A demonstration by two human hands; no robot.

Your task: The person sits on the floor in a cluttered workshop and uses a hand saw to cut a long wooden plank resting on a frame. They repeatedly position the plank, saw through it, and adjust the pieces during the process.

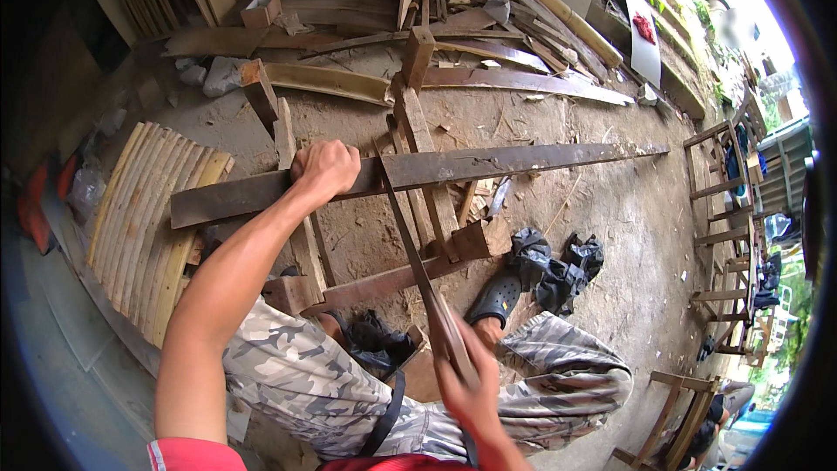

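Note:
A long dark wooden plank [506,160] lies across a low wooden sawhorse [417,133], its far end stretching out to the right. Closed in a fist, my left hand [327,167] grips the plank's upper edge and presses it down. My right hand [471,384] is wrapped around the wooden handle of a handsaw [410,244], slightly smeared by motion. The saw's narrow blade points away from me and crosses the plank just right of my left hand. How deep the blade sits in the wood I cannot tell.
A slatted wooden panel [144,227] lies at the left. Scrap boards [523,83] are piled at the back. Near my shoe [499,296] is a crumpled black plastic bag [558,266]. Wooden frames [728,235] stand along the right, with part of another person [728,410] at lower right.

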